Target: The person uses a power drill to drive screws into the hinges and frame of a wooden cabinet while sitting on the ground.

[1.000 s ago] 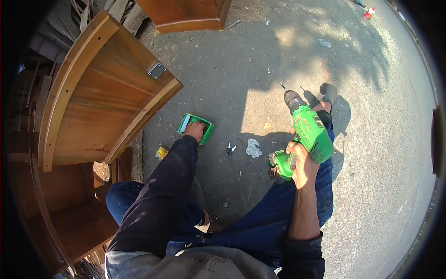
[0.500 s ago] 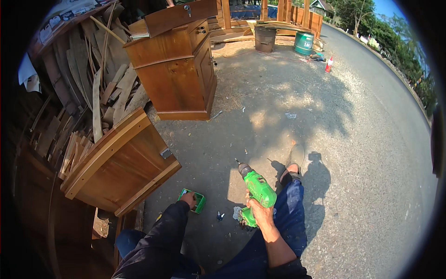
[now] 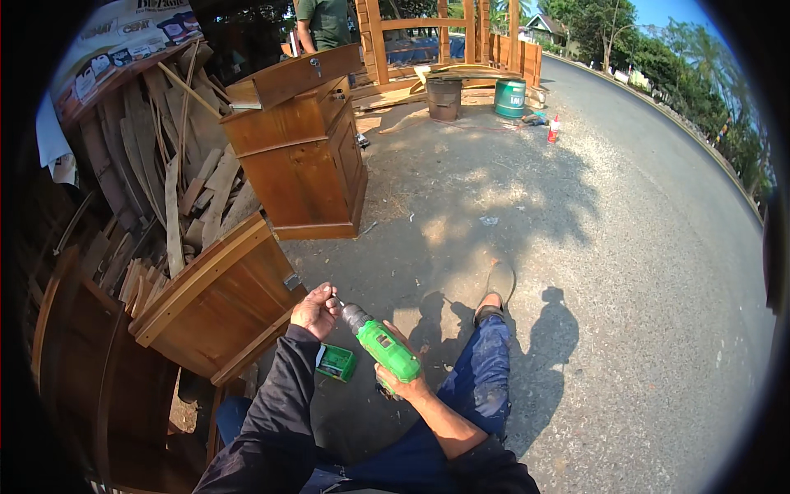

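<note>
My right hand grips a green cordless drill, which points up and to the left. Closed fingers of my left hand meet at the tip of the drill's bit, pinching something too small to make out. Just below that hand, a small green open box lies on the ground; its contents are unclear. To the left leans a brown wooden cabinet panel, with a metal hinge on its right edge close to my left hand.
A wooden cabinet stands ahead, a drawer on its top. Scrap boards pile up at left. Farther off are a brown bucket, a green drum and a red bottle. A person stands behind the cabinet.
My left hand has left the green box and risen to the drill's tip. The drill has moved left in my right hand. The view has shifted, bringing a person into sight.
</note>
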`<move>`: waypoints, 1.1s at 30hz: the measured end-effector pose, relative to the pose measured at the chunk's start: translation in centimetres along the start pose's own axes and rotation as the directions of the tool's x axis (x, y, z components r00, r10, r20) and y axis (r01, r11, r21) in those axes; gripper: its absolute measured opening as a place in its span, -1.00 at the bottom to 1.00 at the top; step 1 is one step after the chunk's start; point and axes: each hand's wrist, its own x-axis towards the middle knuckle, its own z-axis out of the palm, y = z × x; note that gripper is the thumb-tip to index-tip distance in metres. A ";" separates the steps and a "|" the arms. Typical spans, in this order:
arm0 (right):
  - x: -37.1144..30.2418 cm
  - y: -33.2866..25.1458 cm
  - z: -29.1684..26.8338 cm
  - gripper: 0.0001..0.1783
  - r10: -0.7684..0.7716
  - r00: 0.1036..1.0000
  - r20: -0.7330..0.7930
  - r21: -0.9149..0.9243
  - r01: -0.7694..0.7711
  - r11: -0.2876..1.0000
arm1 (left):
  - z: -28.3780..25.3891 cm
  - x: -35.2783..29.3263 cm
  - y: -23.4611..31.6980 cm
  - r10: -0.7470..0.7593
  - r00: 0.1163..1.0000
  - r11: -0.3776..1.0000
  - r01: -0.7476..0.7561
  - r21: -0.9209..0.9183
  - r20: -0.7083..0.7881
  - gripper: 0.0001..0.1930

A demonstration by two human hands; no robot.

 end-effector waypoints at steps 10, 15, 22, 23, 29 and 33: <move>-0.7 0.8 -0.1 -0.13 -0.003 1.000 -0.007 0.055 0.004 0.998 | 2.2 -1.8 -0.1 -0.010 1.000 0.975 0.016 -0.222 0.025 -0.90; -1.1 1.0 0.4 -0.13 0.175 0.984 0.020 0.251 -0.174 0.952 | 1.5 -2.5 -0.1 -0.047 0.990 0.969 0.078 -0.234 0.135 -0.82; -1.3 -0.2 0.7 -0.11 0.267 0.961 0.079 0.308 -0.278 0.910 | 1.0 -3.9 0.6 -0.016 0.993 0.986 0.036 -0.165 0.121 -0.86; -1.6 0.1 0.7 -0.11 0.266 0.961 0.083 0.293 -0.278 0.915 | 0.6 -4.0 0.5 -0.011 0.990 0.985 0.035 -0.166 0.142 -0.87; -0.6 -1.6 2.2 -0.22 0.342 0.924 0.172 0.494 -0.381 0.781 | -2.6 -4.6 2.4 0.010 0.968 0.996 0.013 -0.088 0.251 -0.85; -1.6 1.1 2.2 -0.12 0.266 0.956 0.121 0.383 -0.292 0.876 | 0.0 -4.6 1.6 0.039 0.979 0.992 -0.013 -0.127 0.201 -0.82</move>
